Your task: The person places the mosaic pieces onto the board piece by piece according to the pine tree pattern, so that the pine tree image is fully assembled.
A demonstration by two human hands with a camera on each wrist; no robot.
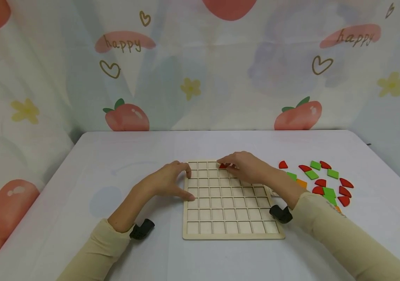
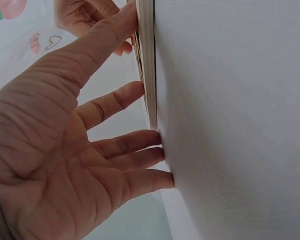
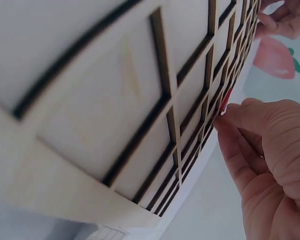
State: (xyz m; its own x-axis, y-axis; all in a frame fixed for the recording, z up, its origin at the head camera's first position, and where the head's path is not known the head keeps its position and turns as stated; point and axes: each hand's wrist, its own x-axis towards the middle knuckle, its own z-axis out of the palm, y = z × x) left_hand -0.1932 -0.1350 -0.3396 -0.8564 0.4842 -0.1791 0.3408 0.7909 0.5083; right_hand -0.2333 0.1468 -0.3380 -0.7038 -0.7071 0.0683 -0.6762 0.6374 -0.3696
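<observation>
Behind and to both sides, a pale printed curtain (image 1: pixel 200 78) with peaches, hearts, yellow flowers and the word "happy". Below it, a white table (image 1: pixel 80 175) filling the lower part of the head view. At table centre, flat, a pale wooden grid board (image 1: pixel 228 210) of empty rectangular cells, near edge toward the person. On either side of the board, cream sleeves, each with a black wrist camera just past the cuff. At the board's left edge, the left hand (image 1: pixel 166 183): fingers spread and nearly straight, tips against the edge and the table beside it, thumb at the near side, nothing held; in the left wrist view the same fingertips (image 2: pixel 155 137) pressed to the board's thin side (image 2: pixel 147 60). Over the far middle cells, the right hand (image 1: pixel 245 166), fingers curled together, pinching a small red piece (image 1: pixel 223 166) right at the top row of the grid; in the right wrist view only a sliver of red (image 3: pixel 226 100) between fingertips and board, most of the piece hidden by the hand. To the right of the board, well clear of both hands, a loose scatter of red, green and orange pieces (image 1: pixel 321 181), part of it hidden behind the right forearm.
</observation>
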